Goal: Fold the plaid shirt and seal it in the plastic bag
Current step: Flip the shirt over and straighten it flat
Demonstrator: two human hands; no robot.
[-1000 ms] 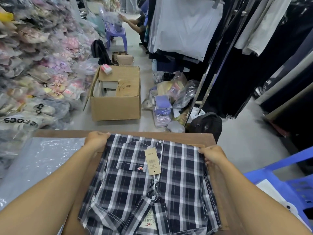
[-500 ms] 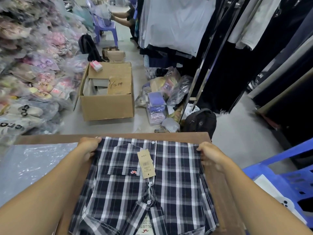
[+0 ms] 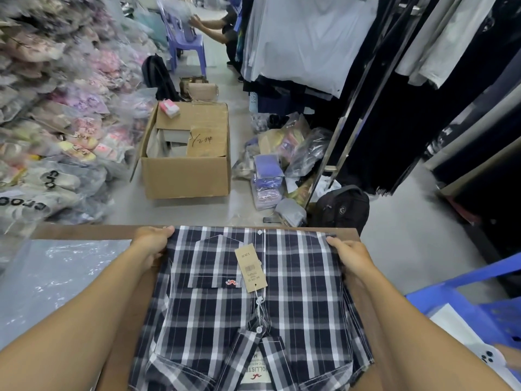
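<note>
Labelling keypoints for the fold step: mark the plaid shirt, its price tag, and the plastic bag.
plaid shirt (image 3: 298, 300): head view, front panel right of the buttons.
price tag (image 3: 249, 268): head view, middle of the brown card.
plastic bag (image 3: 56, 277): head view, flat middle, left of the shirt.

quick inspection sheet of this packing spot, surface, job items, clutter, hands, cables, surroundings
surface: brown wooden table, its far edge bare.
job's things: plaid shirt lies front up, collar nearest the person, paper tag on its chest; clear plastic bag lies flat to its left, no shirt in it.
clutter: phone on the blue plastic stool at right.
grippers: left hand and right hand each grip a far corner of the shirt.
cables: nothing seen.
surroundings: open cardboard box, black backpack and bagged goods on the floor; hanging clothes at right; another person beyond.
</note>
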